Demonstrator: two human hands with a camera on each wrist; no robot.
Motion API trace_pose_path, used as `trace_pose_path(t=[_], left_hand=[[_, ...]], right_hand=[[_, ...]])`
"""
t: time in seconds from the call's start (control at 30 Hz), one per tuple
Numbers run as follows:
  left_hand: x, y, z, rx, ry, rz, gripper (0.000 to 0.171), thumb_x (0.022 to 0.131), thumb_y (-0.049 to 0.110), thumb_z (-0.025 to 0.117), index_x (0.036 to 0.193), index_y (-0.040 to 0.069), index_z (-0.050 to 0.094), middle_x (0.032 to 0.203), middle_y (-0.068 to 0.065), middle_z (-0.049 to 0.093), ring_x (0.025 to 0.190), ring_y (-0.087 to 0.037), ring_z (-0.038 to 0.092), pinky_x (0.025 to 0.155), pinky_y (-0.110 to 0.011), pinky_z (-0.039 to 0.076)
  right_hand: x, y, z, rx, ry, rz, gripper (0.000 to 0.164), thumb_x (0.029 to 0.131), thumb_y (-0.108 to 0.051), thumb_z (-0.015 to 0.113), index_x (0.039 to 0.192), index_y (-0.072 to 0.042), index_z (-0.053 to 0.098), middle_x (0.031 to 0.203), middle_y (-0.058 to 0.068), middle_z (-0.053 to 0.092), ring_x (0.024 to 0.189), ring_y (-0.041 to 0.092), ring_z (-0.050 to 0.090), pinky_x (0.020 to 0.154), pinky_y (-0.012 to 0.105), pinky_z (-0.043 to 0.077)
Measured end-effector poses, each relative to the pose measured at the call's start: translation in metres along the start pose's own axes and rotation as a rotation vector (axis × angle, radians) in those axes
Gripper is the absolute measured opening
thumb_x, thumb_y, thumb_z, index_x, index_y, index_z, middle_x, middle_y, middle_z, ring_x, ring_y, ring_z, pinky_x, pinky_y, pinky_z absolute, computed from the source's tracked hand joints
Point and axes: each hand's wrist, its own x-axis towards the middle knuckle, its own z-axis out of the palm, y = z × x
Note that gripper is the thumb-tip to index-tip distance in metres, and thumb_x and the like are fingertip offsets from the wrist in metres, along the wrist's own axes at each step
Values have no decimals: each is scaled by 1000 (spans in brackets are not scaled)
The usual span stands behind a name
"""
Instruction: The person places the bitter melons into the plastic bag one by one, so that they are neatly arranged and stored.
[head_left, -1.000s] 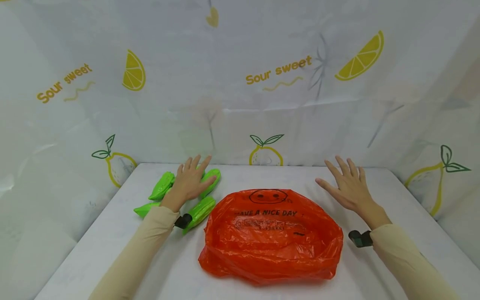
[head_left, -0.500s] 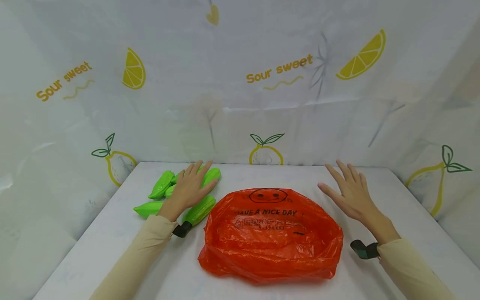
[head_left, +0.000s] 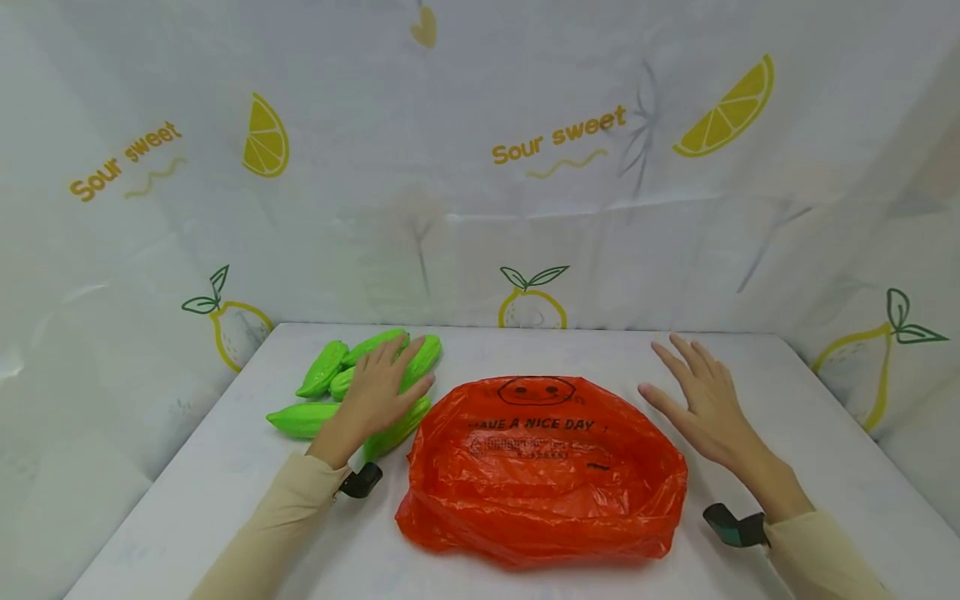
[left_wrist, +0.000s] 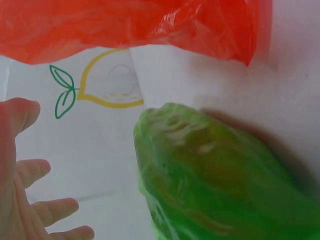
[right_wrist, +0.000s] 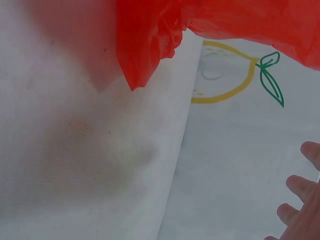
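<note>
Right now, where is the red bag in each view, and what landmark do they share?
Head: the red bag sits low, slightly right of centre.
Left wrist: bag along the top, from left edge past middle.
Right wrist: bag along the top, mostly right of middle.
Shared landmark: the leafy lemon print, directly above the bag in head, below it in both wrist views.

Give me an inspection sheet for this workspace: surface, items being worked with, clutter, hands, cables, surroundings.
Surface: white table, bearing the bag and green pieces.
Items: red plastic bag, printed "A NICE DAY"; several ribbed green pieces to its left in the head view.
Clutter: nothing seen.
Hands: left hand extended over the green pieces, right hand beside the bag; neither grips anything.
Cables: nothing seen.
Surroundings: pale backdrop with lemon prints and "Sour sweet" lettering.
</note>
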Motion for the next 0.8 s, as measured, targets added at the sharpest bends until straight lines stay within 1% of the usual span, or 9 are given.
trace_pose_path(t=[0.17, 0.23, 0.33, 0.43, 0.57, 0.7, 0.8], left_hand=[[-8, 4, 2, -36, 4, 7, 65, 99, 46, 54, 154, 17, 35, 158, -20, 34, 146, -43, 32, 115, -68, 23], [-12, 5, 3, -62, 15, 17, 64, 99, 44, 55, 154, 16, 37, 156, -21, 36, 144, -43, 33, 114, -67, 25], [-17, 5, 4, -107, 29, 37, 61, 99, 41, 55, 152, 14, 40, 154, -22, 39, 143, -43, 36, 113, -67, 27], [-23, 7, 3, -170, 20, 43, 59, 100, 41, 54, 151, 15, 42, 154, -20, 41, 143, -42, 37, 113, -66, 29], [-29, 11, 2, -274, -13, 40, 58, 101, 43, 52, 152, 17, 41, 157, -13, 40, 146, -37, 35, 115, -62, 30], [-36, 15, 2, -410, -75, 34, 59, 101, 45, 52, 152, 18, 39, 158, -9, 38, 148, -33, 33, 116, -59, 29], [-42, 18, 2, -475, -125, 13, 59, 100, 47, 53, 152, 22, 39, 158, -5, 37, 148, -30, 32, 117, -58, 29]], right_hand=[[-8, -5, 2, 44, -13, 12, 69, 97, -39, 55, 153, -5, 32, 158, 30, 22, 144, 56, 12, 110, 78, 3], [-12, -7, 2, 66, -28, 24, 69, 97, -38, 55, 153, -6, 32, 159, 29, 22, 144, 55, 14, 108, 80, 8], [-17, -10, 0, 109, -65, 36, 68, 97, -36, 56, 154, -8, 32, 159, 27, 22, 143, 53, 17, 101, 83, 18], [-24, -13, -1, 156, -112, 39, 65, 98, -34, 56, 154, -11, 33, 159, 25, 23, 142, 51, 21, 95, 84, 25], [-32, -19, -2, 190, -148, 47, 61, 99, -34, 55, 153, -12, 36, 158, 22, 30, 140, 49, 27, 94, 82, 29], [-40, -21, 1, 236, -143, 45, 56, 101, -31, 55, 151, -12, 39, 153, 21, 39, 137, 46, 35, 94, 78, 35], [-44, -23, 5, 263, -138, 25, 54, 101, -27, 55, 150, -13, 40, 151, 19, 43, 136, 42, 38, 94, 76, 38]])
